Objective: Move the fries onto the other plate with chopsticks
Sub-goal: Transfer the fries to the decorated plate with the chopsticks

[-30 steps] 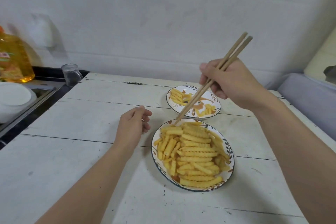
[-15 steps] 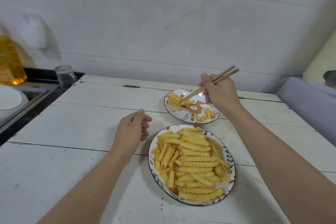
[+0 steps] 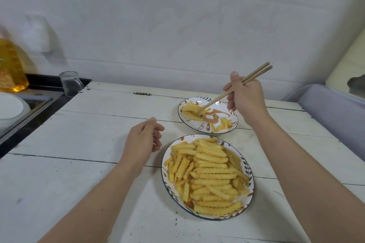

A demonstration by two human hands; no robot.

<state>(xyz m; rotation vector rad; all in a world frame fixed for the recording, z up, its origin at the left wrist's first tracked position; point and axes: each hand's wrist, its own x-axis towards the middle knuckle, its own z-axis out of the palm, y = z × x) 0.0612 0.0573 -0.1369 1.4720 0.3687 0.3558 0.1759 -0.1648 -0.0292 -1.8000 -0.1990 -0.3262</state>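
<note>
A near plate (image 3: 249, 171) with a leaf-patterned rim is heaped with crinkle-cut fries (image 3: 207, 175). Behind it a far plate (image 3: 232, 117) carries a few fries (image 3: 190, 110) at its left and a few at its right. My right hand (image 3: 245, 98) grips wooden chopsticks (image 3: 233, 89); their tips touch the fries at the far plate's left side. My left hand (image 3: 141, 144) hovers loosely curled, holding nothing, just left of the near plate.
The white plank table (image 3: 88, 144) runs to a black counter at the left. A glass mug (image 3: 70, 84) stands at that corner, with a yellow oil bottle (image 3: 10, 67) and a white dish (image 3: 9, 108) beyond. A grey cushion (image 3: 335, 112) lies at the right.
My right hand carried the chopsticks from the back edge of the near plate over to the far plate and lowered their tips onto its left fries. The left hand stayed put.
</note>
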